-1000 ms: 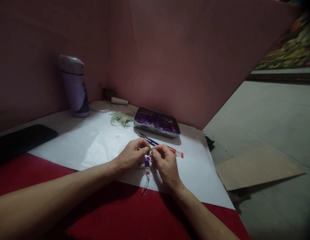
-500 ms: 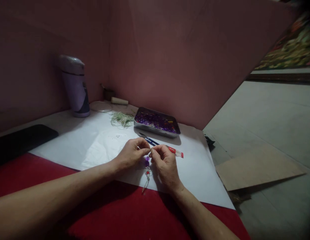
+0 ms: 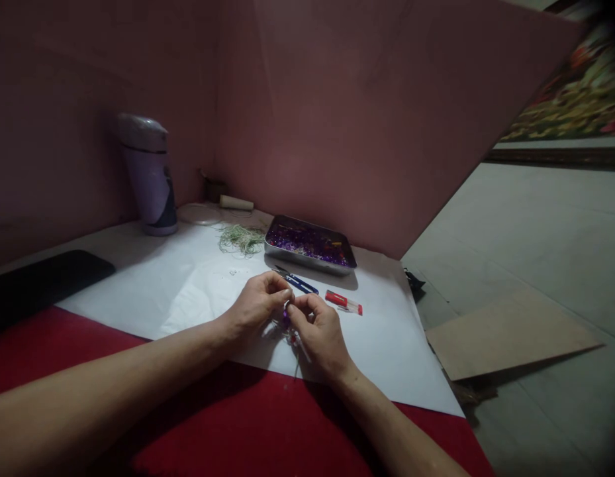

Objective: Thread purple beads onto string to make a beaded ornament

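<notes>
White paper (image 3: 396, 344), right edge well apart from left hand (image 3: 255, 307), right hand (image 3: 326, 336) — fingers (image 3: 308, 303) pinching beadwork (image 3: 286, 319) (purple)

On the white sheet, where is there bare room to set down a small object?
One bare patch of white sheet lies between the right hand, the red case and the sheet's right edge. Crowded: farther back, where blue snips, bead tray and tangled thread sit close together.

No lettering can be read anywhere — any marking on the small red case (image 3: 335, 298) is too tiny to make out.
</notes>
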Action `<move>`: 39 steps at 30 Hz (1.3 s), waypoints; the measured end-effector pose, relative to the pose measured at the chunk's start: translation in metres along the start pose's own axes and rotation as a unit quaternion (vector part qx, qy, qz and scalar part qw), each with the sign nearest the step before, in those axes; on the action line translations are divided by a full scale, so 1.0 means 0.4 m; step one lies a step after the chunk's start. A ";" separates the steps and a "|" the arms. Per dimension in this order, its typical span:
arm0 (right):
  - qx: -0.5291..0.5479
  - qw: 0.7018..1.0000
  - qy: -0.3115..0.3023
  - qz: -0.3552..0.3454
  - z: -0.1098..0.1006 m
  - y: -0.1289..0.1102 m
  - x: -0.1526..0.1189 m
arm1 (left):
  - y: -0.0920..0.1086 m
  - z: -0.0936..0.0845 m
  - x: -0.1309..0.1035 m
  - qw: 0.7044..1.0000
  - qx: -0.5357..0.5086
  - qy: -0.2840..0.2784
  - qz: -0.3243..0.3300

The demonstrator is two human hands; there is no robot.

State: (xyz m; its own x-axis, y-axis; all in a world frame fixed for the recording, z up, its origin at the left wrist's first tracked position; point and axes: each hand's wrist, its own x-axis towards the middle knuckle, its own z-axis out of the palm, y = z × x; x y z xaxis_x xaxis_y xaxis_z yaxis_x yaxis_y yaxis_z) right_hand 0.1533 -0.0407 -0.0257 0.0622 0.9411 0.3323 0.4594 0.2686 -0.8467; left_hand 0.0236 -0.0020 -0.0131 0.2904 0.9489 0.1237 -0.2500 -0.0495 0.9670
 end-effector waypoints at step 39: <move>0.065 0.997 -0.011 0.046 -0.004 -0.020 -0.003 | -0.004 0.001 0.002 0.992 -0.110 0.041 -0.044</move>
State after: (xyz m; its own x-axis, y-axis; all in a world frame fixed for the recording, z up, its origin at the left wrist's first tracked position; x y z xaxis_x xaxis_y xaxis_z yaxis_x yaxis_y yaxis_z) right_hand 0.1509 -0.0444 -0.0188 0.0792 0.9669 0.2424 0.3338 0.2034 -0.9204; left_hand 0.0248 -0.0012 -0.0144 0.2457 0.9693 0.0139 -0.4252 0.0948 0.9001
